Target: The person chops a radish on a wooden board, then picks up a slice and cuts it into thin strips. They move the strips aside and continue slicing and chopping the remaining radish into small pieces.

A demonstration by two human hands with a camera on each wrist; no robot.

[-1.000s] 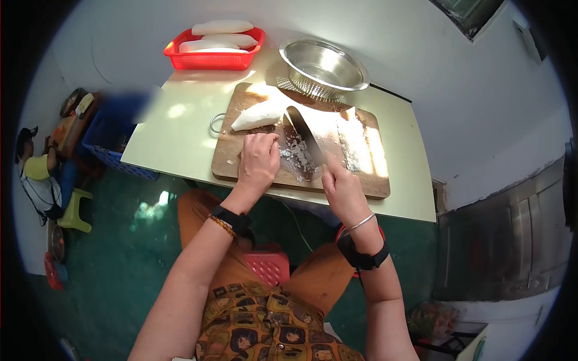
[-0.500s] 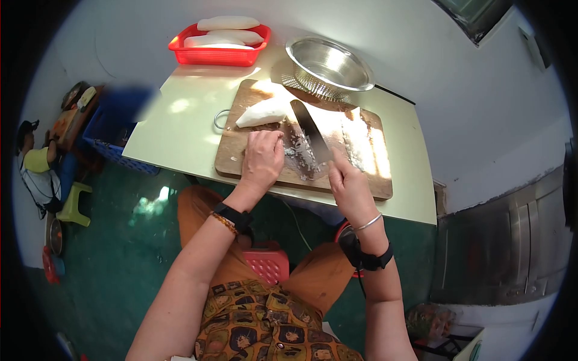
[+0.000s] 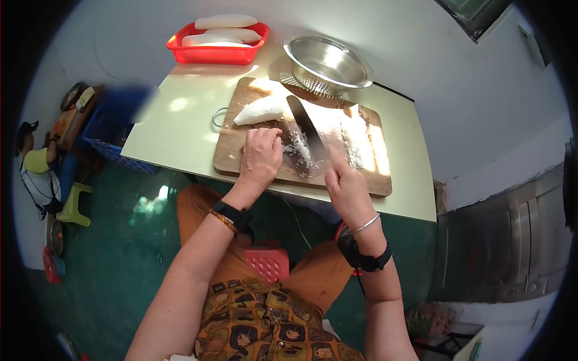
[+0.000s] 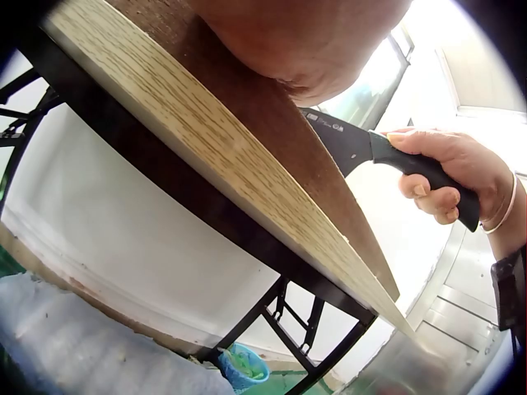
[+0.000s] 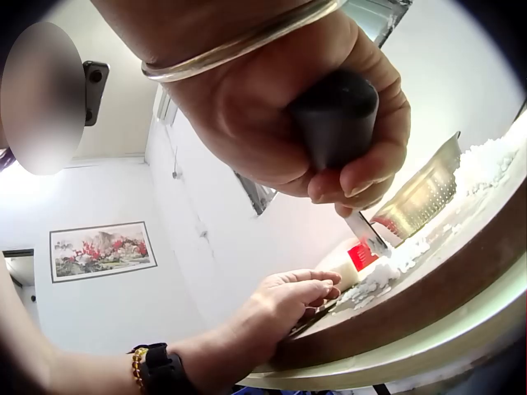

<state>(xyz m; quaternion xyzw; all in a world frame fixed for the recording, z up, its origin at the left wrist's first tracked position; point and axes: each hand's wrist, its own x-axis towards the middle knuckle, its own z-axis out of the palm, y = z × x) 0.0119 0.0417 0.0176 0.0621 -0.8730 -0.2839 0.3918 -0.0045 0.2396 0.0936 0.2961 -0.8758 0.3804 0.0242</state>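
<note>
My right hand (image 3: pixel 348 191) grips the black handle of a kitchen knife (image 3: pixel 306 125), seen also in the left wrist view as a dark blade (image 4: pixel 342 141). The blade points away from me over the cutting board (image 3: pixel 232 157). Finely chopped white bits (image 3: pixel 299 150) lie along the blade's left side, and a second chopped heap (image 3: pixel 354 141) lies in sunlight to its right. My left hand (image 3: pixel 262 155) rests on the board with loosely bent fingers, left of the bits. Just beyond it lies a peeled white radish piece (image 3: pixel 260 111).
A red basket (image 3: pixel 217 55) with several white radishes stands at the table's back left. Behind the board is a steel colander (image 3: pixel 328 63). At the far left are a blue crate (image 3: pixel 111 132), a green stool (image 3: pixel 75 206) and another person (image 3: pixel 39 168).
The knife has shifted only slightly, staying over the same part of the board. My left hand keeps its place, while the head view has tilted a little.
</note>
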